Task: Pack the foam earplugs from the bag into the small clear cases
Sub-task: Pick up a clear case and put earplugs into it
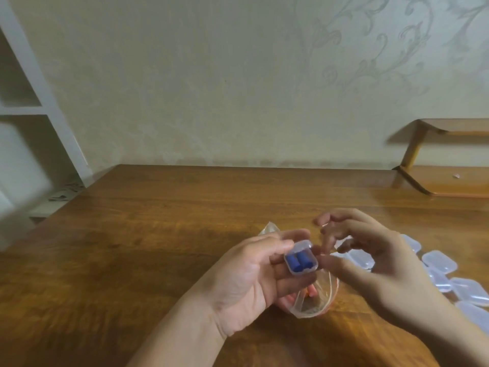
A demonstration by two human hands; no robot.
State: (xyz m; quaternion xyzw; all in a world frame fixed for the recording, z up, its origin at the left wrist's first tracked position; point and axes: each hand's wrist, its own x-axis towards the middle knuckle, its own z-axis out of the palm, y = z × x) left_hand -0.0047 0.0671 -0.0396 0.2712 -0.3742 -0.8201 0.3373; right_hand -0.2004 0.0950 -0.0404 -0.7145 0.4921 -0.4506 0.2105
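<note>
My left hand (248, 276) grips a small clear case (301, 258) above the wooden table (148, 234). Two blue foam earplugs (298, 261) lie side by side inside the case. My right hand (370, 260) hovers just right of the case with fingers spread and curled; its thumb tip is at the case's right edge. Under both hands lies a clear plastic bag (312, 300) with orange earplugs (309, 292) showing through it. Most of the bag is hidden by my hands.
Several empty clear cases (449, 276) are heaped on the table at the right, partly behind my right hand. A low wooden rack (447, 178) stands at the back right against the wall. A white shelf unit (29, 109) is at the left.
</note>
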